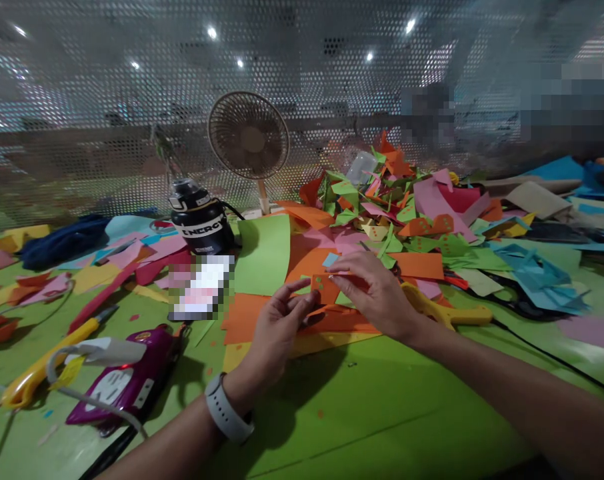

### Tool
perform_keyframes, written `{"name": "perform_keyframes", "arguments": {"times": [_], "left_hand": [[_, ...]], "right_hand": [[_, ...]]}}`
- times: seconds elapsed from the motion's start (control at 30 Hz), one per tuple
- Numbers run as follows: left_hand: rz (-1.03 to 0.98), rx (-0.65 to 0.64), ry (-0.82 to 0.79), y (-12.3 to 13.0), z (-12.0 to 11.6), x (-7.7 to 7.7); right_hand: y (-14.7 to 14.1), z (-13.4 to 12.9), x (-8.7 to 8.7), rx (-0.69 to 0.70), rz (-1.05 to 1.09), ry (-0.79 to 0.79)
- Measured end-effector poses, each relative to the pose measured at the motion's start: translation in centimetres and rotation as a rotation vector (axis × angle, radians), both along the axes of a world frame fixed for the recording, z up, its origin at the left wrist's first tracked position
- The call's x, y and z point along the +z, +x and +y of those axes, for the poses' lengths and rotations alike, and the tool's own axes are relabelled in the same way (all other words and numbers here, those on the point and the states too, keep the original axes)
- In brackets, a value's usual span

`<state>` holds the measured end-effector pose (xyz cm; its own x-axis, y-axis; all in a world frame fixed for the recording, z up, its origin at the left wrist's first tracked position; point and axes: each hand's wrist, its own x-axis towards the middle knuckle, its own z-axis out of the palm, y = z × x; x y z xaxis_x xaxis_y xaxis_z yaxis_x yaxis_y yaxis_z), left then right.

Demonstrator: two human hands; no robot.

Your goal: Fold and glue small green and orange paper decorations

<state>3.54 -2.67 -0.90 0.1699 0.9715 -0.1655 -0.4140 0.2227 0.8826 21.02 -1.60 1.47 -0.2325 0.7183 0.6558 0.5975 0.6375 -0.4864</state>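
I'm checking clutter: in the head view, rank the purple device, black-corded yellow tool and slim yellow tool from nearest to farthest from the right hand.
From the right hand:
1. Black-corded yellow tool, just right.
2. Purple device, off left.
3. Slim yellow tool, farther left, beyond it.

1. Between the left hand (285, 321) and right hand (377, 290), a small orange piece (327, 291) fills the gap.
2. Nearer than both hands, the bare bench (362, 400) lies open (the widest way in).
3. Leftward, a purple case (149, 357) and white plug (115, 350) obstruct low passes.
4. Ahead, a black bottle (202, 230) and fan (252, 139) stand tall; paper scraps (347, 193) heap up beside.
5. Rightward, a yellow tool (462, 315) trails a black cord (557, 360).
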Motion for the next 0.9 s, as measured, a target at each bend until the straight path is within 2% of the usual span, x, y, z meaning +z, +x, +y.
{"name": "perform_keyframes", "arguments": {"times": [0.1,0.2,0.4,0.47,0.57,0.9], "left_hand": [[0.005,0.002,0.033,0.0,-0.1,0.2],[-0.007,0.012,0.008,0.0,-0.1,0.2],[-0.040,0.003,-0.029,-0.1,0.2,-0.3],[-0.039,-0.009,-0.034,-0.2,0.3,-0.4],[-0.042,-0.031,-0.042,-0.2,0.3,-0.5],[-0.067,-0.026,-0.037,0.0,-0.2,-0.2]], "right_hand": [[0.1,0.2,0.0,-0.007,0.004,-0.071],[0.1,0.1,0.1,-0.012,0.007,-0.071],[-0.1,-0.7,0.6,-0.157,-0.116,0.143],[-0.2,-1.1,0.6,-0.106,-0.168,0.164],[-0.2,-1.2,0.3,-0.006,-0.194,0.089],[-0.4,-1.0,0.1,-0.011,-0.072,-0.112]]}}
